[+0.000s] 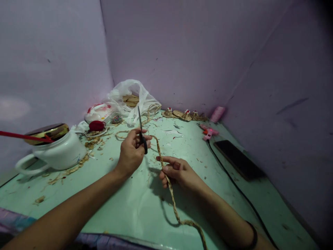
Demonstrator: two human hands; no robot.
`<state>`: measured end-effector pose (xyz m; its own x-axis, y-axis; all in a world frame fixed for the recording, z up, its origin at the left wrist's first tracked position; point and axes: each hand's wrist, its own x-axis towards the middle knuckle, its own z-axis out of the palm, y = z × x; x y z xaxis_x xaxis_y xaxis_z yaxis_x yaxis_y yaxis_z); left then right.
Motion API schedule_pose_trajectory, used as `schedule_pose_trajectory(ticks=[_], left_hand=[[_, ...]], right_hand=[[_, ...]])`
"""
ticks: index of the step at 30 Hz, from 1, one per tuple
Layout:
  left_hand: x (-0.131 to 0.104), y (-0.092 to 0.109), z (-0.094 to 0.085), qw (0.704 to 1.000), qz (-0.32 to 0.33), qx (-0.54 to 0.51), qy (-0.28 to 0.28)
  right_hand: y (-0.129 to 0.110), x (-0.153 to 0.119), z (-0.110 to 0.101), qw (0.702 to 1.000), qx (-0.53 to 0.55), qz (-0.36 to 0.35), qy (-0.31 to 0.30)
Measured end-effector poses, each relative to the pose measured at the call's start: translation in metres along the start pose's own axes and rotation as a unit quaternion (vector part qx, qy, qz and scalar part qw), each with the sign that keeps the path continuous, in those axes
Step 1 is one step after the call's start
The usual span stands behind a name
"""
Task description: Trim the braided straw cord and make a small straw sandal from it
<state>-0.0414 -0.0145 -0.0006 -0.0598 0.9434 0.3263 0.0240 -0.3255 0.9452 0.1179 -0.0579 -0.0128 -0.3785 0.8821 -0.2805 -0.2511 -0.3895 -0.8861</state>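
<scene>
In the head view my left hand (132,151) is closed around dark-handled scissors (144,143), whose blades point up and away. The braided cord (171,194) runs from near the left fingers down through my right hand (177,171), then curves to the table's front edge. My right hand pinches the cord between thumb and fingers, its index finger stretched toward the left. Behind the left hand, a loop of thinner cord lies on the green table (137,205).
A white mug (61,152) with a gold lid stands at left. Behind are a plastic bag (132,90), a red spool (97,125) and woven slippers (186,114). A pink glue gun (208,132), its black cable and a phone (238,159) lie at right.
</scene>
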Motion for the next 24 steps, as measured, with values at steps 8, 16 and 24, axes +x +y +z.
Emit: schedule_pose_trajectory(ticks=[8, 16, 24], left_hand=[[0.015, -0.014, -0.028, 0.942, 0.184, 0.276, -0.059], [0.001, 0.006, -0.025, 0.805, 0.25, 0.469, -0.265], [0.003, 0.0, -0.023, 0.75, 0.238, 0.535, -0.307]], right_hand=[[-0.003, -0.002, -0.003, 0.997, 0.068, -0.015, -0.03], [-0.023, -0.002, -0.011, 0.994, 0.076, -0.056, 0.053], [-0.022, 0.0, -0.013, 0.989, -0.028, -0.087, 0.113]])
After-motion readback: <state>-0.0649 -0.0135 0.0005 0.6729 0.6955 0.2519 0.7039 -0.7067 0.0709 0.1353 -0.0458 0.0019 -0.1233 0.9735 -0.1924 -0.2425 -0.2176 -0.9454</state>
